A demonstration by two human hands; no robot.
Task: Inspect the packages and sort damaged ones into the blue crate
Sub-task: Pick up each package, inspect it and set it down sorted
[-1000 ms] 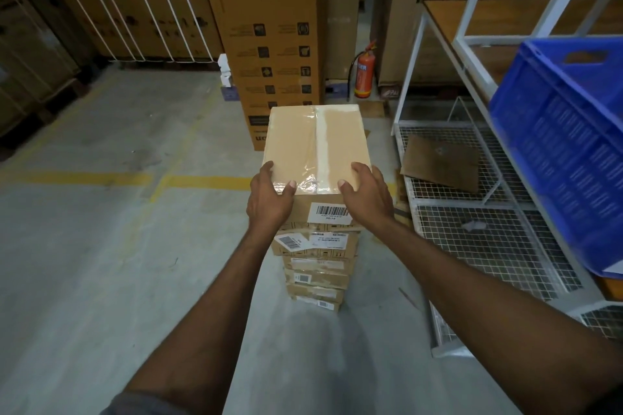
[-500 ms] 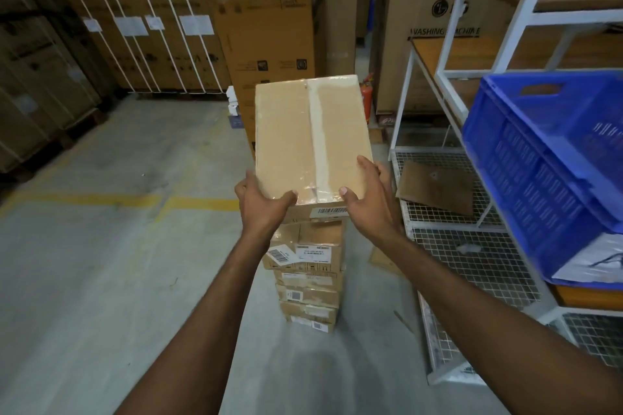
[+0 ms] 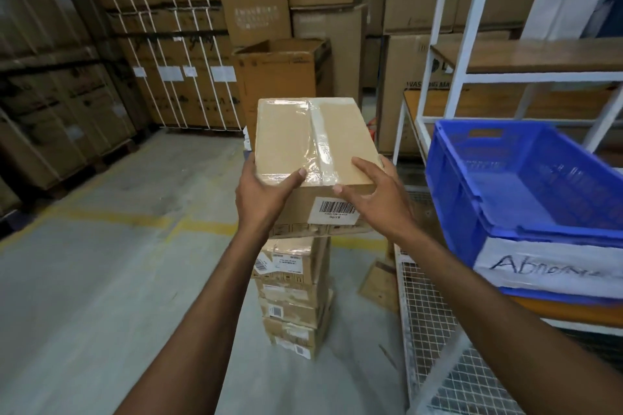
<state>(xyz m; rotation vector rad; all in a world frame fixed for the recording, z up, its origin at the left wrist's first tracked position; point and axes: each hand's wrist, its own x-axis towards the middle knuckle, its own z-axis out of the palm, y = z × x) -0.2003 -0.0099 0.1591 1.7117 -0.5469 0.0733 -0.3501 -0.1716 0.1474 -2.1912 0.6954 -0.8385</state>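
1. Tan, tape-sealed cardboard package (image 3: 303, 141): held in the air above the floor stack, barcode side toward me. My left hand (image 3: 263, 194) grips its left edge, thumb on top, fingers hidden beneath. My right hand (image 3: 381, 199) grips the near right corner, index finger on top, thumb at the near edge.
2. Risk: the glossy tape under both thumbs could let the package slip onto the stack below.
3. Risk: the uneven stack of small cardboard packages (image 3: 293, 296) on the concrete floor (image 3: 101, 280) may topple if struck.
4. Blue slatted plastic crate (image 3: 472, 199): on the wooden shelf (image 3: 573, 312) of the white metal rack (image 3: 539, 77), near its front edge, right of the package. Its near wall and a rack upright stand in the way.
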